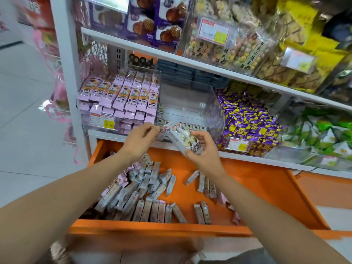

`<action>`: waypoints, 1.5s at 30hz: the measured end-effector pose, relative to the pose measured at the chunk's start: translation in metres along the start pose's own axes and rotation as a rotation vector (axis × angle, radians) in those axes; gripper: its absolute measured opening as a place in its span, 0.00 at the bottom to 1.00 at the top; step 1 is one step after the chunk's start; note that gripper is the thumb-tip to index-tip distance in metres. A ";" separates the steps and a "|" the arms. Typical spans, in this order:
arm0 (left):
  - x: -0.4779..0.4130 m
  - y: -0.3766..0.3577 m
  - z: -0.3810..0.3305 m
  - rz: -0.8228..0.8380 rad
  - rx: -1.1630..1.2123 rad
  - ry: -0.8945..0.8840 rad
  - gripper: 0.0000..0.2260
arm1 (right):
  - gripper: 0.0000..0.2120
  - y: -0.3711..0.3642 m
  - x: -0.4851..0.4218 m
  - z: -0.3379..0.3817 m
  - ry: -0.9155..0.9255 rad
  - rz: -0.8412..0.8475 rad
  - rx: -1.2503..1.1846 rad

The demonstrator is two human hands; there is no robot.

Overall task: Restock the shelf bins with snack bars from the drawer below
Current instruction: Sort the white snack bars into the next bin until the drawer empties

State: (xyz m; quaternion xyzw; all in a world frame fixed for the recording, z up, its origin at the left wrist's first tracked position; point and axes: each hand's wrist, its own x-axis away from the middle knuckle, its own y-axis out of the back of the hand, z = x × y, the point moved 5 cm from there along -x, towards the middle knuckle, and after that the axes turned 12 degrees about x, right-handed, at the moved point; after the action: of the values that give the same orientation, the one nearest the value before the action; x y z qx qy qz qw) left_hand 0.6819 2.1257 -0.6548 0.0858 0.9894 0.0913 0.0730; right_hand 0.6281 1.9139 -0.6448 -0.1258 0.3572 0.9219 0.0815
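Observation:
An orange drawer (266,187) stands pulled out below the shelf, with several loose snack bars (144,191) heaped at its left and a few more at the middle. My right hand (205,151) grips a small bundle of white-wrapped snack bars (182,138) in front of a clear, nearly empty middle bin (190,103). A few bars (192,126) lie on that bin's floor. My left hand (141,140) is beside the bundle with fingers curled, its fingertips at the bundle's left end; whether it pinches a bar is unclear.
A left bin (118,98) is packed with pink-wrapped bars behind a price label. A right bin (251,126) holds purple and yellow packets, with green packets (323,134) further right. A shelf board (190,61) with more snacks hangs overhead. White floor lies left.

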 end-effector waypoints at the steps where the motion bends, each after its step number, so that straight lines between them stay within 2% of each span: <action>1: -0.002 0.003 -0.010 -0.009 -0.076 -0.110 0.09 | 0.23 0.007 -0.007 0.004 -0.001 -0.025 0.004; 3: -0.005 0.006 -0.025 -0.023 -0.261 -0.332 0.06 | 0.22 0.017 -0.022 0.009 -0.019 -0.063 0.019; 6: -0.015 0.006 -0.031 -0.048 -0.515 -0.526 0.15 | 0.21 0.027 -0.048 0.011 -0.066 -0.104 0.066; 10: -0.033 0.001 -0.010 0.003 -0.784 -0.541 0.24 | 0.20 0.023 -0.079 0.004 -0.182 -0.130 0.096; 14: -0.044 0.002 0.011 -0.005 -0.899 -0.600 0.25 | 0.21 0.010 -0.112 -0.004 -0.265 -0.137 0.159; 24: -0.051 -0.005 0.034 -0.095 -0.915 -0.766 0.20 | 0.21 -0.051 -0.199 -0.042 -0.413 -0.016 0.355; 31: -0.055 -0.004 0.038 -0.129 -0.869 -0.797 0.20 | 0.21 -0.086 -0.231 -0.081 -0.554 0.077 0.334; 37: -0.056 -0.005 0.040 -0.128 -0.863 -0.788 0.19 | 0.27 -0.104 -0.234 -0.081 -0.544 0.189 0.335; 41: -0.055 -0.005 0.039 -0.123 -0.848 -0.777 0.18 | 0.26 -0.108 -0.230 -0.081 -0.504 0.269 0.328; 45: -0.053 -0.004 0.038 -0.096 -0.864 -0.749 0.18 | 0.24 -0.097 -0.222 -0.075 -0.476 0.273 0.271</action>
State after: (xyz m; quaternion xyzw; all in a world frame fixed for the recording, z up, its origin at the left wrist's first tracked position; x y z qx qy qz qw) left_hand 0.7389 2.1179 -0.6854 0.0297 0.7719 0.4472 0.4509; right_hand 0.8763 1.9204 -0.6953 0.1549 0.4612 0.8720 0.0544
